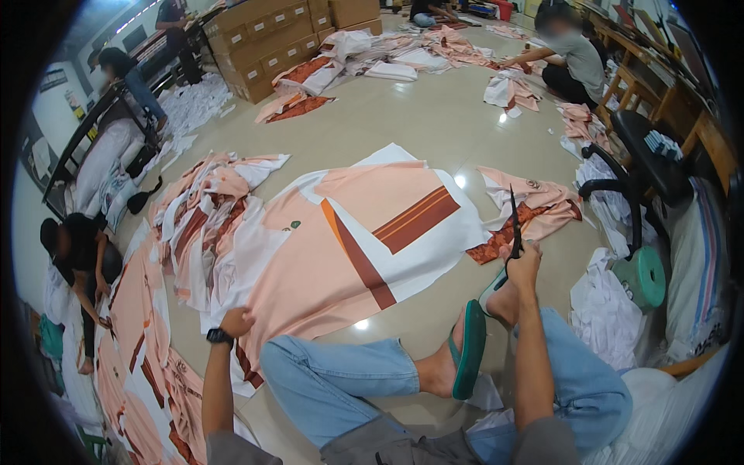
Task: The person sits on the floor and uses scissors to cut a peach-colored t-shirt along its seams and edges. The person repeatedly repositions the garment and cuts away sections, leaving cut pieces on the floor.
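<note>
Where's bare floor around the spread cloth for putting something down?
Widest: the floor between the spread cloth and the cardboard boxes. Smaller: a patch between the cloth's near edge and the bent jeans. Crowded: left, where a fabric heap meets the cloth, and right, where the right hand holds scissors beside a peach piece.

Printed peach fabric (310,267) lies spread out, black scissors (516,232) to its right.

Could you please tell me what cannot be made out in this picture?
In the head view:
- Scissors: handles mostly hidden by the right hand.
- Watch: display too small to read.
- Cartons: labels too small to read.
- Person at top: head cut off by the upper edge.
</note>
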Tool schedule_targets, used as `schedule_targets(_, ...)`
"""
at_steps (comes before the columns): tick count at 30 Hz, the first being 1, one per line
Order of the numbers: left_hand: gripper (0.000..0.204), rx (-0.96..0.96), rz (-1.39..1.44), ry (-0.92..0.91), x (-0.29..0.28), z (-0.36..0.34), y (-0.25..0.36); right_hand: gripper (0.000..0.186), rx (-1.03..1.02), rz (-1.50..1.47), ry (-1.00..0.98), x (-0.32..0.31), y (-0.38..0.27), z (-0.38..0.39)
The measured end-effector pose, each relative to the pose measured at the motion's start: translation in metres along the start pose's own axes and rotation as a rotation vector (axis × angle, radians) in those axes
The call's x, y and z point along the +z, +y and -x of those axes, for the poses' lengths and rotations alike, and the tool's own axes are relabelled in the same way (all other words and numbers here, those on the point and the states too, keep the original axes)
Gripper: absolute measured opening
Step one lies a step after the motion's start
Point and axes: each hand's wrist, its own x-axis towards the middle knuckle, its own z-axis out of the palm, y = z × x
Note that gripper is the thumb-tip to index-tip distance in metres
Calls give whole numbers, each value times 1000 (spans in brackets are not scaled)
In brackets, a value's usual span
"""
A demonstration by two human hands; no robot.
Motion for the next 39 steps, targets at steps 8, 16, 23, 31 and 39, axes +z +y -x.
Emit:
schedule_targets(8, 82, 100, 165, -13, 52, -123, 181, 35, -35, -122, -365, 43, -39, 39)
schedule_targets(16, 28, 121, 277, 0, 103, -152, 320, 34, -117, -218, -412, 108, -55, 74)
schedule_targets(23, 27, 715, 919, -817, 46, -80, 410, 32, -117, -240, -307, 141, -60, 86)
schedule_targets(31, 80, -238, 305, 47, 44, -240, 194, 36, 24, -129, -363, 130, -78, 79)
schedule_targets(39, 38, -78, -131, 178, 4, -343, -109, 33, 47, -185, -388, 145, -70, 91)
